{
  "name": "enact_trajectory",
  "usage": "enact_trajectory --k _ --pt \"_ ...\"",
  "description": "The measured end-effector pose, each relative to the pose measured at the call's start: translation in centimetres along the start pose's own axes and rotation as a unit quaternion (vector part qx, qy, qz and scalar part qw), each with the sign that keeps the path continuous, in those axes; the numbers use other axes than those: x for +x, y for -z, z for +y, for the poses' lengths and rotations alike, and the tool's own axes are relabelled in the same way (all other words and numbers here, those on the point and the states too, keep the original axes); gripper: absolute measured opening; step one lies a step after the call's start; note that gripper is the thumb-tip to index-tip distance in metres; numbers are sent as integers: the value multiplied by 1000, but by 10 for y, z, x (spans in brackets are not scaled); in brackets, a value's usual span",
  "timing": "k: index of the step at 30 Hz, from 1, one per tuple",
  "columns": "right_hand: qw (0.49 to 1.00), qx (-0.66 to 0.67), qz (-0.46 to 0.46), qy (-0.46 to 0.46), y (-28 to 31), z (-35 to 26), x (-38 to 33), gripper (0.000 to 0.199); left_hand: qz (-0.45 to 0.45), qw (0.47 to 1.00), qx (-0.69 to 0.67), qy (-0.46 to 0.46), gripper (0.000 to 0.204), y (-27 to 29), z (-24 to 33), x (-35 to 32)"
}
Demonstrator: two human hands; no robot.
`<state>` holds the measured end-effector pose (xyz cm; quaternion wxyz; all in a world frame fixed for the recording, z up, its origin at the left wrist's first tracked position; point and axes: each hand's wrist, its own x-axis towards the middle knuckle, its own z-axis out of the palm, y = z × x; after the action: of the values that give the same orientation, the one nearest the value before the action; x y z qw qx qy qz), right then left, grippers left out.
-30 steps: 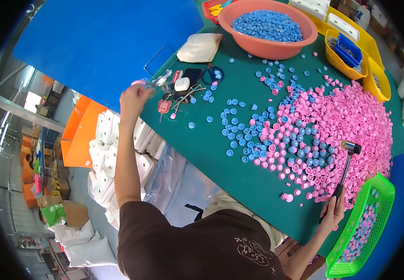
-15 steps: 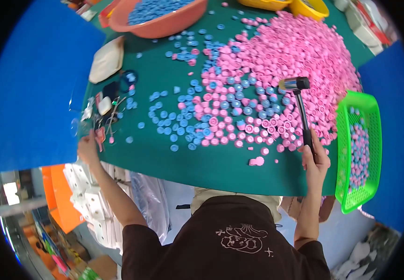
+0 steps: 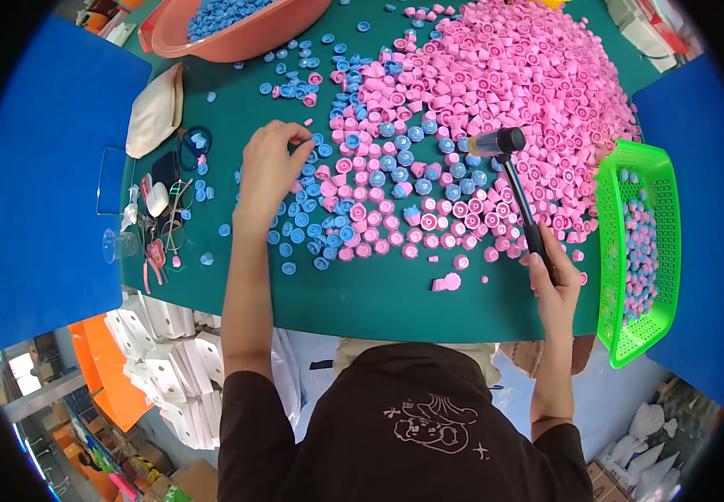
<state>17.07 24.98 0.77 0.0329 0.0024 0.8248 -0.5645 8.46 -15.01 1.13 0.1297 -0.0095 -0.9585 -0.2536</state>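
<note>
My right hand (image 3: 556,280) is wrapped round the black grip of a small mallet (image 3: 514,184). The mallet's head, one end black and the other clear yellowish, hangs over the pink pieces. Above the left part of the spread pieces is my left hand (image 3: 271,167), with finger and thumb tips close together beside some blue caps (image 3: 301,219). Whatever lies between those tips, if anything, I cannot make out. Pink cup-like pieces (image 3: 391,223) stand in loose rows in the middle. Several of them carry shiny blue tops (image 3: 399,174).
A large heap of pink pieces (image 3: 529,75) covers the far right. A green basket (image 3: 611,251) holding pink-and-blue pieces stands at the right edge. At the far left are a pink basin (image 3: 245,43) of blue caps, a cream pouch (image 3: 154,113), and pink-handled pliers (image 3: 156,253).
My left hand has moved from the tools at the table's left edge rightward and away from me, to the blue caps. The mallet stays in my right hand. The whole view has shifted slightly.
</note>
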Motion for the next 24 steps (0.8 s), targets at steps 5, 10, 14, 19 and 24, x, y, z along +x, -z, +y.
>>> enact_trajectory --k 5,10,14,19,24 --pt "1000 -10 -1 -2 4 11 1 47 -96 995 -15 32 14 -1 6 2" --pt "1000 -12 8 -11 0 -1 8 43 -55 998 -33 -28 17 -15 8 5" --pt "1000 -28 2 14 0 -3 10 42 -83 997 -4 0 21 -11 2 10" --pt "999 -27 6 17 4 3 12 45 -143 985 27 91 21 -5 2 18" --pt "999 -39 6 2 9 -1 12 44 -73 997 6 -21 19 -12 -1 4"
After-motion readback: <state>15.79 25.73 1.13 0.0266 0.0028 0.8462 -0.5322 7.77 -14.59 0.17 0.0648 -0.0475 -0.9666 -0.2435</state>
